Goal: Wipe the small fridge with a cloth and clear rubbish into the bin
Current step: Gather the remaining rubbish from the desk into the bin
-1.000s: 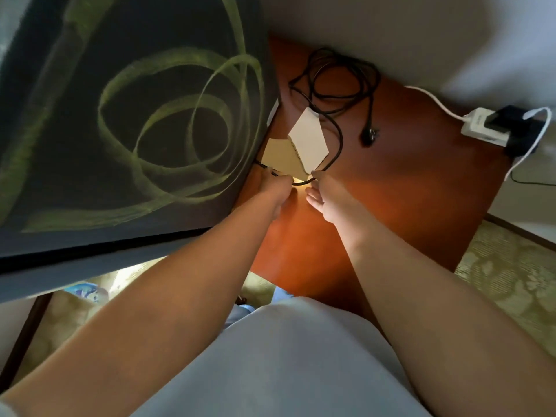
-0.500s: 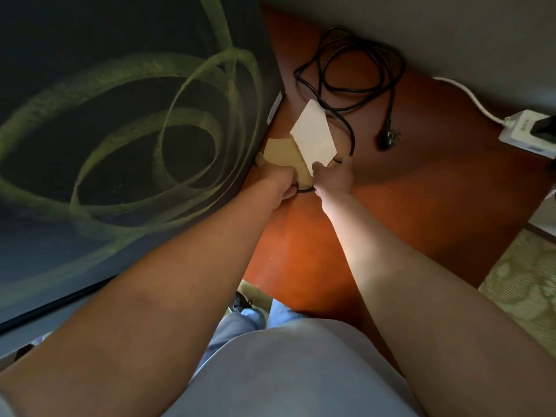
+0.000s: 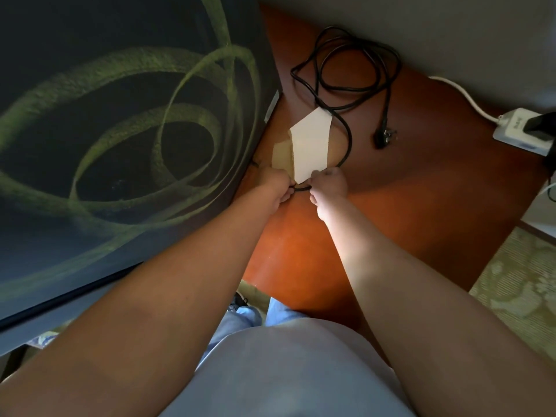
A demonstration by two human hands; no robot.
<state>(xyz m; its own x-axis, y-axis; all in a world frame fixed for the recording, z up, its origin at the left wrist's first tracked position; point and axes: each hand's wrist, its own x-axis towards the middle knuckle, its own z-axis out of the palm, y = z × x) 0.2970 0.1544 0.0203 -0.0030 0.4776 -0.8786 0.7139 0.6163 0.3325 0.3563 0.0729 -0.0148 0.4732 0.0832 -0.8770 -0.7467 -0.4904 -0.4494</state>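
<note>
Beside the dark fridge with green swirls [image 3: 120, 130], on the reddish-brown wooden desk [image 3: 406, 206], lies a white and tan cardboard scrap [image 3: 310, 145], its long axis running away from the person. Both hands meet at its near end: the right hand [image 3: 329, 183] pinches the white corner, while the left hand [image 3: 272, 180] curls against the tan flap and the black power cord [image 3: 346, 94] looped round it, well apart from the white power strip [image 3: 523, 132].

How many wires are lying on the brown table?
2: a black cord coiled by the wall, looping to the hands, and a white cable running to the power strip at right. More may hide behind the fridge.
</note>
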